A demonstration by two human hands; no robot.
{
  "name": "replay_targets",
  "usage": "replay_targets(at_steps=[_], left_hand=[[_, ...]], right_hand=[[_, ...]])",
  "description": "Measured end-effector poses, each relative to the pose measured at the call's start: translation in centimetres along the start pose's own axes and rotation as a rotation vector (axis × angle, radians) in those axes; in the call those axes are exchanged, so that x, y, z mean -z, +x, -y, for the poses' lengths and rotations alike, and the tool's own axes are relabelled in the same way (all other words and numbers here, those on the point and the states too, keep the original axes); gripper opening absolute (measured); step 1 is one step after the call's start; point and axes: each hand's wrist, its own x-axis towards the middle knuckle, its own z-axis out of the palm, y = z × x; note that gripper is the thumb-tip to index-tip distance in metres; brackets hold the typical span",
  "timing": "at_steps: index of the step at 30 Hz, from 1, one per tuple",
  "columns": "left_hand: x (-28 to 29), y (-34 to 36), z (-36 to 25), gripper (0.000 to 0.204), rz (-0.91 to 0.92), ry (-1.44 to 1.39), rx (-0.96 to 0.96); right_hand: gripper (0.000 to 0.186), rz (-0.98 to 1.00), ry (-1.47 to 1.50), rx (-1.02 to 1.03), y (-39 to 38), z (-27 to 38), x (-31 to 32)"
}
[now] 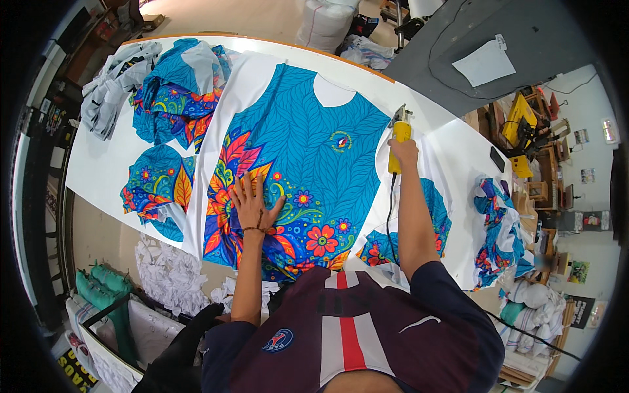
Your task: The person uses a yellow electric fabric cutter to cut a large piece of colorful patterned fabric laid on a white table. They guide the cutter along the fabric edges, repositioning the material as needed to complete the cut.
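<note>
A printed shirt panel (308,131), blue with a leaf pattern and bright flowers along its lower left, lies spread on the white table. My left hand (254,208) rests flat on its flowered part, fingers spread. My right hand (407,152) is closed round the yellow body of an electric fabric cutter (401,131). The cutter's metal head is at the panel's upper right edge, by the white margin; whether the blade touches cloth I cannot tell. A dark cord (390,219) runs from the cutter down across the fabric toward me.
Printed cut pieces (154,183) and a crumpled printed pile (177,92) lie left, beside grey cloth (108,92). Another printed bundle (498,229) and a dark phone (497,159) are at right. White scraps (170,275) heap below the table. A grey surface (472,33) adjoins the far right.
</note>
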Motion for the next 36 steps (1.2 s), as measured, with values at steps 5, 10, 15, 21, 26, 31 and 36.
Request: replay_targets(at_steps=[5, 10, 15, 21, 26, 31, 36], left_hand=[[0.4, 0.1, 0.2, 0.095, -0.001, 0.01, -0.008], [1.1, 1.1, 1.7, 0.095, 0.044, 0.001, -0.091], [3.6, 2.2, 6.8, 0.098, 0.096, 0.045, -0.138], [0.2, 4.3, 2.3, 0.083, -0.095, -0.197, -0.262], [-4.2, 1.5, -11.4, 0.077, 0.13, -0.224, -0.536], [-3.6, -2.4, -15.1, 0.08, 0.283, -0.068, -0.7], [-0.3, -4.3, -7.4, 0.077, 0.431, -0.09, -0.841]], right_hand=[[0.078, -0.021, 0.112, -0.026, 3.1, 0.4, -0.6], [0.069, -0.043, 0.363, 0.105, 9.6, -8.8, -1.8], [0.045, 0.114, 0.743, 0.16, 4.9, -13.0, 2.2], [0.042, 0.0, 0.719, 0.111, 5.3, -22.2, 6.5], [0.035, -0.036, 0.871, 0.146, -1.7, -23.8, 10.8], [0.036, 0.13, 0.986, 0.096, -11.0, -25.7, 11.5], [0.041, 0.269, 0.76, 0.141, -20.1, -26.9, 9.3]])
